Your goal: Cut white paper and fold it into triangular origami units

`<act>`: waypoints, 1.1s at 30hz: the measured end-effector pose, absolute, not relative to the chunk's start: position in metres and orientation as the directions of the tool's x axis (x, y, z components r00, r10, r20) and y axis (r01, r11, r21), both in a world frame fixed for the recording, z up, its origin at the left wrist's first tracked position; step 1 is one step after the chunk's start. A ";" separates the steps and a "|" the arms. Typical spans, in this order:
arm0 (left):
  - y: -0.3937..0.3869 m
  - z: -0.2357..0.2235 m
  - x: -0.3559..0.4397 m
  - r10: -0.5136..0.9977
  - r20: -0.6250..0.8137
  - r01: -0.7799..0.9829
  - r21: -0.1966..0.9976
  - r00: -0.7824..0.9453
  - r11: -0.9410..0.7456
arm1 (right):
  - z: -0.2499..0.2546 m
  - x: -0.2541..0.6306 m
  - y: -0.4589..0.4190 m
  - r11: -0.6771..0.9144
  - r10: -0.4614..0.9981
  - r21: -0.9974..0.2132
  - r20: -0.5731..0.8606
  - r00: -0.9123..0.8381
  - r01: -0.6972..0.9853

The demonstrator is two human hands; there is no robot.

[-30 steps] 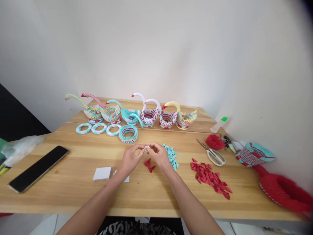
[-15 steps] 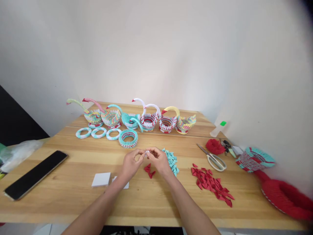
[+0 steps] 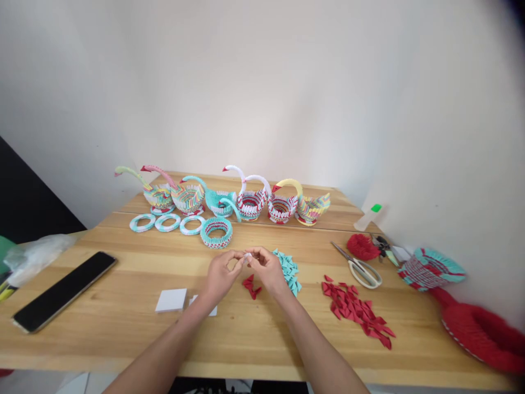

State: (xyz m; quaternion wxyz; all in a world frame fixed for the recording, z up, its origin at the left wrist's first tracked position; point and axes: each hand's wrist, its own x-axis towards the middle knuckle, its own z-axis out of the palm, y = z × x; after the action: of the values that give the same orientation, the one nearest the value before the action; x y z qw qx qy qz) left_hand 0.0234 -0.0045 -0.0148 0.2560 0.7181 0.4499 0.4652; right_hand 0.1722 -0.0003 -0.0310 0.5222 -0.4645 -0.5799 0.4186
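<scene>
The left hand (image 3: pixel 220 275) and right hand (image 3: pixel 268 271) are bare, like both slim forearms. A small dark spot (image 3: pixel 176 322) marks the left forearm (image 3: pixel 170 335). Dark, pale-patterned clothing (image 3: pixel 209 390) peeks below the tabletop's (image 3: pixel 250 355) near edge.

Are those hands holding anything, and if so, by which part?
Yes: the left hand and right hand pinch a small white piece between their fingertips. Which edge or corner each grips is too small to tell.
</scene>
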 end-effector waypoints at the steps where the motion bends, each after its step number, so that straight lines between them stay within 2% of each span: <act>1: -0.004 -0.015 0.023 0.885 0.437 0.408 0.786 0.164 -0.464 | -0.030 0.172 -0.001 0.219 0.976 -0.970 0.217 -0.028 0.103; 11: -0.005 -0.016 0.024 0.895 0.419 0.395 0.805 0.152 -0.444 | -0.028 0.172 -0.002 0.210 0.978 -0.971 0.208 -0.034 0.114; 18: -0.006 -0.013 0.024 0.918 0.370 0.361 0.844 0.140 -0.396 | -0.028 0.173 -0.002 0.209 0.977 -0.977 0.207 -0.055 0.039; 33: -0.005 -0.015 0.024 0.923 0.339 0.342 0.859 0.179 -0.382 | -0.027 0.172 -0.002 0.218 0.976 -0.971 0.216 -0.027 0.099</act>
State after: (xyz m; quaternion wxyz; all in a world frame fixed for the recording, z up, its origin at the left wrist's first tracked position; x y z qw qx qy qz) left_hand 0.0243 -0.0051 -0.0148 0.3215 0.6974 0.4535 0.4523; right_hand 0.1723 -0.0016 -0.0267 0.5215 -0.4629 -0.5804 0.4205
